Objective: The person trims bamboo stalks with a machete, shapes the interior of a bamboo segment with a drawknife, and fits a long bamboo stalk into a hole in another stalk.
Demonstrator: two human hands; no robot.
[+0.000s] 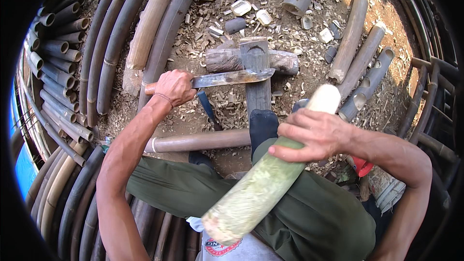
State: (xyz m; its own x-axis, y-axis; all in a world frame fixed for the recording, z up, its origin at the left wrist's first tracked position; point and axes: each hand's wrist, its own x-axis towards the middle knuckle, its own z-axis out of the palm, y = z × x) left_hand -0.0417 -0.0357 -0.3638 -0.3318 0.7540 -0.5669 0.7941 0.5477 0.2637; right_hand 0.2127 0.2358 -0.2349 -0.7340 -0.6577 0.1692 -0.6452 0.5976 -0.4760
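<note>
My left hand (177, 87) is wrapped round the wooden handle of a machete (232, 78). The machete's long worn blade points right, and its tip lies over an upright-running wooden block (258, 87). In my right hand (314, 133) is a thick, pale green bamboo piece (258, 191), gripped from above near its far end. It slants across my right thigh, its rough whitish near end hanging between my legs. Most of its skin looks scraped, with greener skin showing near my fingers.
A short log (222, 60) lies crosswise under the block. Below the machete stands a blue-handled tool (207, 106). A bamboo pole (203, 141) lies before my feet. Bamboo poles (154, 24) are stacked at left; cut bamboo pieces (353, 34) lie at right. Wood chips cover the ground.
</note>
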